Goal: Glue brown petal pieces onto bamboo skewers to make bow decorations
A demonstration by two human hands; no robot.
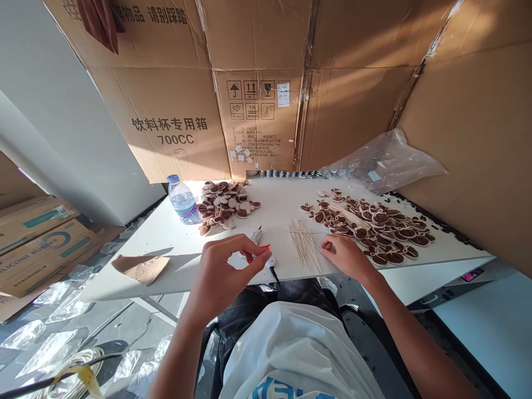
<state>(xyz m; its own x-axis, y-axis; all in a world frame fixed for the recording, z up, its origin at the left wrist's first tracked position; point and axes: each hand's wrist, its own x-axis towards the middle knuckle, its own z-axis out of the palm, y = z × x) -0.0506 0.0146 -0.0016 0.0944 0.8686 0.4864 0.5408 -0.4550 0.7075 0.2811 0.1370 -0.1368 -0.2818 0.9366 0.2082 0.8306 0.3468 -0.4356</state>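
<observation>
My left hand (pixel 226 266) is closed in a pinch over the table's front edge, thumb and forefinger on a small thin red piece (pixel 266 247). Behind it lies a white pen-shaped tool (pixel 256 236) with a dark pointed tip, partly hidden by my fingers; a black cable (pixel 274 272) hangs near it. To the right, thin cream cords (pixel 302 244) lie loosely side by side. My right hand (pixel 344 255) rests at their right side, fingertips closed on a cord end. Beyond it spreads a pile of brown-and-cream round pieces (pixel 380 218) with cord bows.
A second pile of brown and cream pieces (pixel 224 202) stands at the back left beside a water bottle (pixel 183 200). Torn cardboard (pixel 141 269) lies on the left front of the white table (pixel 274 194). Cardboard walls (pixel 257 50) enclose the back; a clear plastic bag (pixel 386 160) lies back right.
</observation>
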